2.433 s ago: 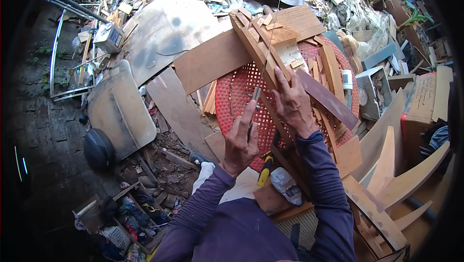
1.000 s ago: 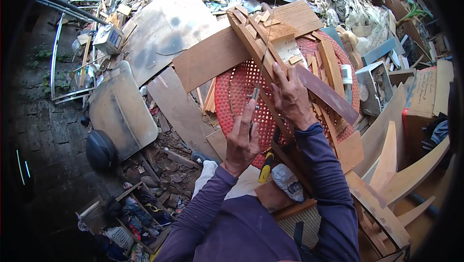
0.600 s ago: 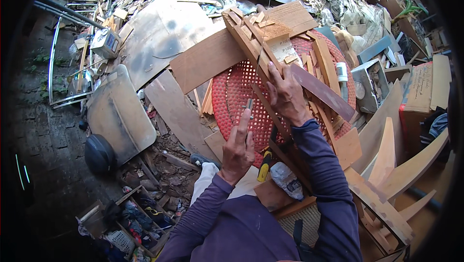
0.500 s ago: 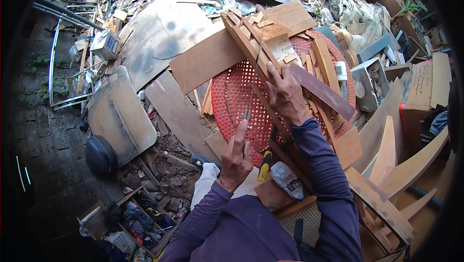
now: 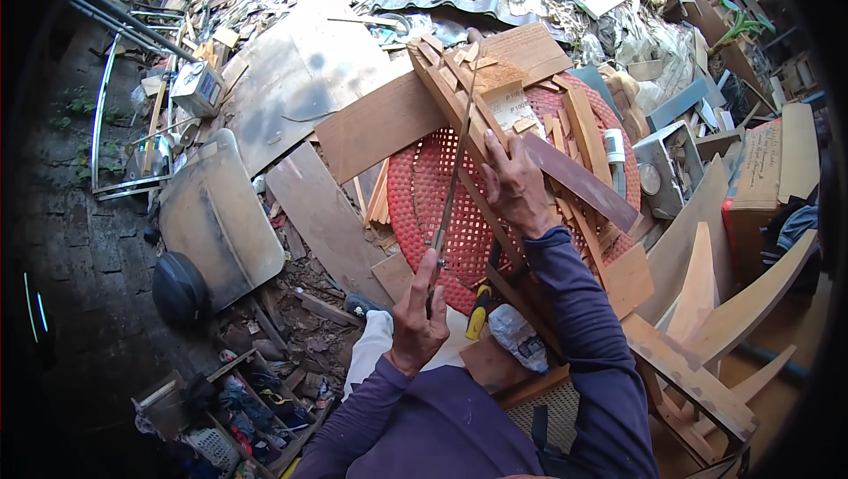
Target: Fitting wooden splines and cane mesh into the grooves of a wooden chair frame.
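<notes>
My left hand (image 5: 419,318) is closed around the handle end of a long, narrow handsaw (image 5: 457,170). Its thin blade points away from me and crosses a grooved wooden jig (image 5: 446,95). My right hand (image 5: 519,187) presses down on the jig's right side, fingers bent over the wood. Small offcuts (image 5: 448,80) lie in and on the jig, and sawdust (image 5: 500,74) is heaped beside its far end. A wide brown board (image 5: 380,125) lies under the jig, across a round red woven seat (image 5: 415,205). Where the saw teeth meet wood is too fine to make out.
Wood strips (image 5: 586,125), a dark reddish plank (image 5: 579,180) and a white-capped bottle (image 5: 614,145) crowd the seat's right side. A yellow-handled tool (image 5: 479,311) and a plastic bag (image 5: 518,338) lie near my lap. Curved wooden parts (image 5: 751,302) stand at right.
My left hand has drawn the saw back toward me and slightly left, and the blade's flat side shows more. The right hand stays on the jig. The view has shifted slightly.
</notes>
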Available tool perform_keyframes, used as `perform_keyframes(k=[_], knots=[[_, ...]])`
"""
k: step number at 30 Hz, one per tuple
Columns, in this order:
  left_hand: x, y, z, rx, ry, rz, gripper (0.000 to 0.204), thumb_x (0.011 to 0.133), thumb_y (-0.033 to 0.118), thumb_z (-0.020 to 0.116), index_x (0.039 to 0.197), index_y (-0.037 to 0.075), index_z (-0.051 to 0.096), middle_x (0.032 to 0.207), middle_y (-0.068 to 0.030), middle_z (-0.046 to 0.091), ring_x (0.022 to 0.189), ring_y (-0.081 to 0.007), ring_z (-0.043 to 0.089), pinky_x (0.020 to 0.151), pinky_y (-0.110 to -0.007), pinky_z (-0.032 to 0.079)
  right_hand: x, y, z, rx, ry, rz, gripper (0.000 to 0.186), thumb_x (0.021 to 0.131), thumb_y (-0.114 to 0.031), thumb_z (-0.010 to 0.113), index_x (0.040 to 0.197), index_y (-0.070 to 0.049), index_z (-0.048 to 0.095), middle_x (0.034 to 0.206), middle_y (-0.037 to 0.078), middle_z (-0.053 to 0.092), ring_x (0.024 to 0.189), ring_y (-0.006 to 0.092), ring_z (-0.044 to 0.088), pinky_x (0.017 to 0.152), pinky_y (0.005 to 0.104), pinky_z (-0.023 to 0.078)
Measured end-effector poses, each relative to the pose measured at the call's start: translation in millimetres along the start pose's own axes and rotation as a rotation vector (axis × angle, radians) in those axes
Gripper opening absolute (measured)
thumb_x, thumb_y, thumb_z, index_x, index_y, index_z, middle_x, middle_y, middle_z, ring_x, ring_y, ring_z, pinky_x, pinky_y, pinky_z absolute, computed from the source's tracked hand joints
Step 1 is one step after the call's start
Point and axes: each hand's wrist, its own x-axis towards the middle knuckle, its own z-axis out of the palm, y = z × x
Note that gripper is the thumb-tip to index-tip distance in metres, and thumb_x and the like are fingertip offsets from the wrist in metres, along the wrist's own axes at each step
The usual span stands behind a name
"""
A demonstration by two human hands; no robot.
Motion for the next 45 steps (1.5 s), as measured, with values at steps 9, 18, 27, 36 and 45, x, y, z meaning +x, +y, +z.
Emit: perform_keyframes(k=[9,18,27,36,45], knots=[[99,-33,36,-0.026,0.038,0.138,0.063,0.108,-0.003,0.059,0.168,-0.001,0.041,0.162,-0.0276,0.058,0.144,-0.0462,0.063,0.112,-0.047,0.057,4,-3,-4,-0.038,-0.038,0.01,0.055,0.101,-0.014,0.071,0.151,0.003,0.058,0.119,0.026,0.059,0.104,0.0461,0.07,0.084,0.0506,0.062],[107,-38,48,0.027,0.046,0.197,0.067,0.106,-0.003,0.063,0.169,0.001,0.042,0.157,-0.0244,0.062,0.125,-0.0451,0.072,0.099,-0.049,0.06,5,-3,-5,-0.046,-0.044,0.022,0.058,0.1,-0.014,0.072,0.153,0.003,0.057,0.12,0.026,0.058,0.105,0.0449,0.07,0.083,0.0497,0.063],[109,-39,47,-0.004,0.054,0.21,0.068,0.106,-0.004,0.062,0.17,0.001,0.041,0.158,-0.0242,0.062,0.124,-0.0449,0.072,0.1,-0.048,0.06,1,1,0,-0.015,-0.019,0.022,0.062,0.098,-0.009,0.074,0.157,-0.002,0.056,0.122,0.024,0.059,0.098,0.0471,0.07,0.083,0.0536,0.06],[105,-50,46,0.002,0.024,0.194,0.069,0.106,-0.003,0.062,0.171,0.003,0.04,0.16,-0.0244,0.06,0.119,-0.0441,0.072,0.097,-0.049,0.06,2,1,-1,0.001,-0.025,0.031,0.062,0.098,-0.008,0.074,0.157,-0.002,0.056,0.12,0.024,0.06,0.098,0.0468,0.07,0.084,0.0539,0.059],[99,-47,52,0.055,0.023,0.194,0.073,0.106,-0.004,0.061,0.174,0.004,0.037,0.141,-0.0246,0.067,0.093,-0.0421,0.067,0.085,-0.052,0.056,2,0,0,-0.013,-0.027,0.034,0.063,0.097,-0.008,0.075,0.157,-0.004,0.057,0.122,0.024,0.06,0.1,0.0474,0.07,0.085,0.0535,0.06]])
